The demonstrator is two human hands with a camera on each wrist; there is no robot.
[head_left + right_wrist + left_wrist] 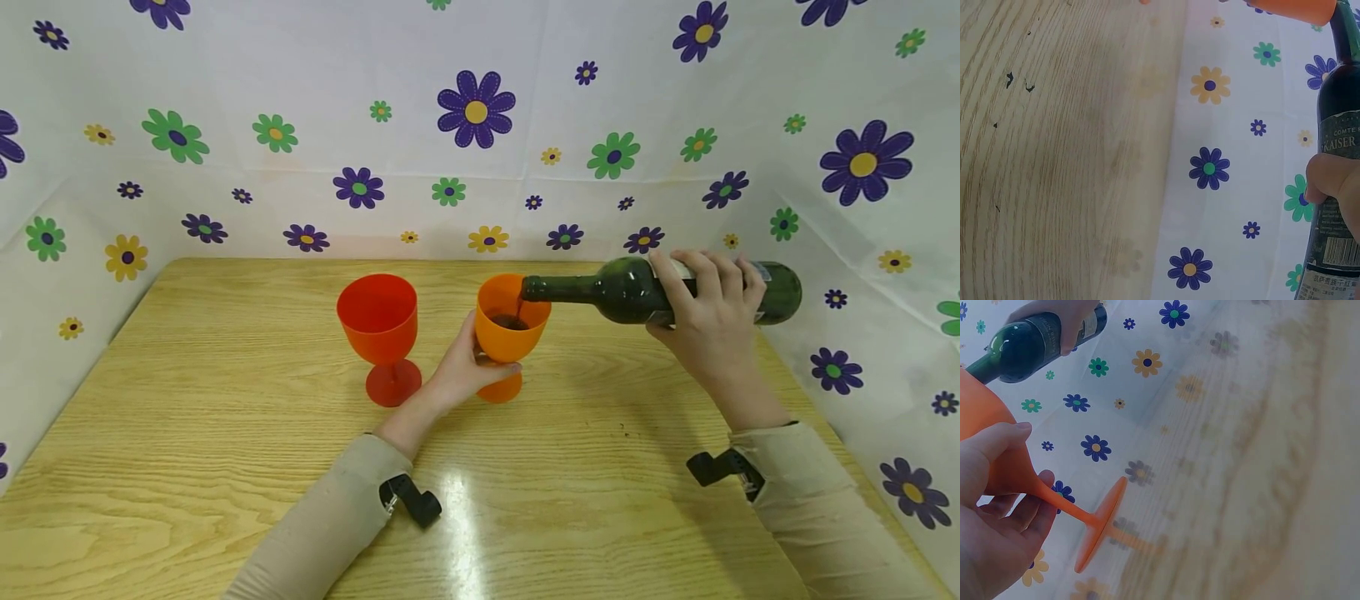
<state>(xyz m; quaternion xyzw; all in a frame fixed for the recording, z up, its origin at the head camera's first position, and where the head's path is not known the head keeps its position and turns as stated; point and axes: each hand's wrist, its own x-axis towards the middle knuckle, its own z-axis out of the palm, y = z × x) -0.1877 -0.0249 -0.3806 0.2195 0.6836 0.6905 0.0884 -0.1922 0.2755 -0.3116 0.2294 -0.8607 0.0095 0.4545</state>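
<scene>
My right hand grips a dark green wine bottle around its labelled body and holds it nearly level. The bottle's mouth is at the rim of an orange goblet, and a thin dark red stream runs from it into the cup. Dark liquid shows inside the bowl. My left hand holds the goblet by the lower bowl, with the thumb across its front. In the left wrist view the fingers curl near the stem, above the round orange foot. To the left a red goblet stands upright.
Everything is over a wooden table, with a few small dark marks near the right side. A white cloth with a flower print hangs behind and along both sides. Black wrist mounts stick out from both sleeves.
</scene>
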